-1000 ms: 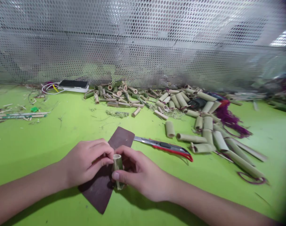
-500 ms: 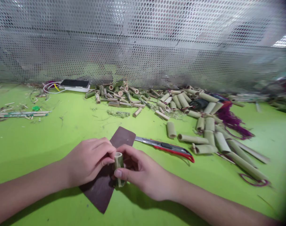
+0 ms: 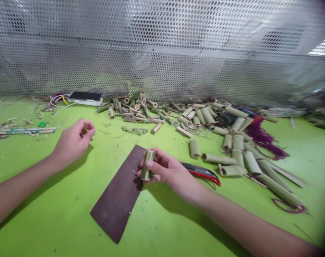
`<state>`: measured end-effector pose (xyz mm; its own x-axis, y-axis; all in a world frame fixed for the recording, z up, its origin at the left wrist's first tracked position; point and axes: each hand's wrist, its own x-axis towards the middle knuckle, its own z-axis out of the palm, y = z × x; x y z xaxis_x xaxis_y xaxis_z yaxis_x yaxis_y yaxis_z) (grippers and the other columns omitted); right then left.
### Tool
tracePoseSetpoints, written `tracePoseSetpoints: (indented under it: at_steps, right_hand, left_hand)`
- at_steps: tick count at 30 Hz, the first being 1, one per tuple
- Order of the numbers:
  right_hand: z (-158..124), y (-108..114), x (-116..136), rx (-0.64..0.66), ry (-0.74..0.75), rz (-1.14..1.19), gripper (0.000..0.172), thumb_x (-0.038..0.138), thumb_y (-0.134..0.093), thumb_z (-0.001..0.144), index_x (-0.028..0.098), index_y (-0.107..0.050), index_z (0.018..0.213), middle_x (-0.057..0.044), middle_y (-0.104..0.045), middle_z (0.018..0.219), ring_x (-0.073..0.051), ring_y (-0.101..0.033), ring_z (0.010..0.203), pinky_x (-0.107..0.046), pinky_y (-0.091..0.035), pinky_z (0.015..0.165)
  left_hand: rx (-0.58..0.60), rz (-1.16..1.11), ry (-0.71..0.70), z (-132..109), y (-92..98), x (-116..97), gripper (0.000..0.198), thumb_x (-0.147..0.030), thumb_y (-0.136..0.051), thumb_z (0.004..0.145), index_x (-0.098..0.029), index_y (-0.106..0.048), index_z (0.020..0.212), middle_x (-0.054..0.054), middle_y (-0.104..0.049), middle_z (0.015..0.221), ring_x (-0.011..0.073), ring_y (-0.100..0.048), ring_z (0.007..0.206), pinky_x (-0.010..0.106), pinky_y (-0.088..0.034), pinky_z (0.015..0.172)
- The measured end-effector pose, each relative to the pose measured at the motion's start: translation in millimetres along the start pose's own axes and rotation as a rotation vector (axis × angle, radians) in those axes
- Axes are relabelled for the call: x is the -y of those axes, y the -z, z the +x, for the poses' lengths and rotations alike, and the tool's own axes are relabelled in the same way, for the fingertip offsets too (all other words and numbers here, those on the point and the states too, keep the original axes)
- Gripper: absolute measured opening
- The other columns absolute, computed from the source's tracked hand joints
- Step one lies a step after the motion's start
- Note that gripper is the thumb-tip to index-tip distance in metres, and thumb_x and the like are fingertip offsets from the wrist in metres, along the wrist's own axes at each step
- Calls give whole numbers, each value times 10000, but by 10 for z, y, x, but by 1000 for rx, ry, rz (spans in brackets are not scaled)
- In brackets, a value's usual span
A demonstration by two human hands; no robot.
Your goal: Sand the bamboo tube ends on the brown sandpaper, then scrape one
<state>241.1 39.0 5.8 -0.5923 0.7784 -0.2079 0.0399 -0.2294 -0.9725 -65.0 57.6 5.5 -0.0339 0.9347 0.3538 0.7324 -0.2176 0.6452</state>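
My right hand (image 3: 166, 169) grips a short bamboo tube (image 3: 147, 166) between thumb and fingers, tilted slightly, its striped green and pale side showing. The tube is held over the upper part of a brown sheet of sandpaper (image 3: 116, 200) lying slantwise on the green table. Off to the left, my left hand (image 3: 75, 137) hovers above the table, fingers loosely curled and thumb apart, with nothing visible in it. Behind my right wrist lies a red and black utility knife (image 3: 201, 173), its blade hidden by the hand.
Many cut bamboo tubes (image 3: 207, 114) are heaped along the back and right. Purple string (image 3: 258, 141) lies among them. A phone (image 3: 86, 95) with a white cable rests at the back left, near thin sticks (image 3: 25, 131). A perforated metal screen (image 3: 151, 53) stands behind.
My left hand has let go of the bamboo tube and moved left and away. My right hand has lifted the tube up and slightly right, tilting it.
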Motion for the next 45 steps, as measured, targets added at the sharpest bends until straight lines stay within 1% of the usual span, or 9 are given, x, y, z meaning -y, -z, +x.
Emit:
tracePoseSetpoints:
  at_steps: [3,5,7,9,12,16,22,35,45]
  right_hand:
    - [-15,-26,0,19,2,17,298,418,-664,931,197,-565,1103,-61,-668,1053,-203,-714,976,-432,-603,887]
    - [-25,-45,-6,39,4,16,280,406,-679,922,206,-574,1089,-51,-665,1027,-193,-711,937,-405,-607,838]
    - [-36,-74,-18,56,10,-13,292,409,-703,901,209,-583,1075,-36,-661,972,-171,-696,859,-378,-600,776]
    - [-50,-124,-33,68,11,-49,329,429,-733,871,203,-590,1064,-19,-651,908,-148,-664,772,-354,-576,718]
    - [-69,-236,-55,64,6,-47,416,461,-791,806,194,-588,1052,5,-628,850,-125,-607,698,-311,-523,643]
    - [-71,-354,-73,45,17,9,507,468,-856,720,190,-570,1033,28,-599,820,-104,-539,673,-276,-468,624]
    - [-63,-373,-71,37,-4,-13,511,471,-876,684,199,-557,976,33,-569,803,-115,-515,699,-275,-443,643]
    - [-71,-371,-59,44,34,-94,452,447,-852,731,193,-576,982,66,-510,743,-87,-427,646,-244,-330,580]
    - [-76,-357,-46,76,18,-166,456,455,-852,729,189,-582,982,77,-462,689,-90,-390,616,-253,-291,548]
  left_hand:
    - [-141,145,51,146,70,105,319,-282,-559,943,-178,-527,1244,137,-616,1210,275,-680,937,443,-594,764]
    - [-146,236,-80,124,37,72,420,-259,-576,932,-192,-489,1337,138,-540,1356,328,-620,1128,567,-492,1000]
    - [-87,260,-241,14,-49,-35,366,-269,-596,929,-221,-554,1289,110,-578,1329,347,-574,1212,623,-393,1089]
    - [15,178,-361,-154,-154,-195,254,-311,-606,941,-250,-632,1186,81,-655,1241,320,-610,1169,577,-477,1012]
    - [161,-13,-469,-407,-269,-456,220,-376,-617,958,-264,-667,1141,24,-748,1033,227,-702,938,405,-571,804]
    - [174,-167,-556,-553,-297,-655,121,-285,-653,948,-260,-704,1055,-29,-777,914,154,-713,809,319,-543,777]
    - [143,-293,-538,-528,-300,-643,57,-231,-674,933,-237,-721,900,-20,-784,841,152,-727,768,307,-548,740]
    - [159,-285,-513,-542,-302,-658,65,-205,-680,925,-226,-713,873,-55,-767,800,108,-698,728,251,-517,721]
    - [314,-249,-420,-546,-284,-635,106,-168,-641,925,-244,-679,860,-87,-707,783,104,-625,726,224,-438,668]
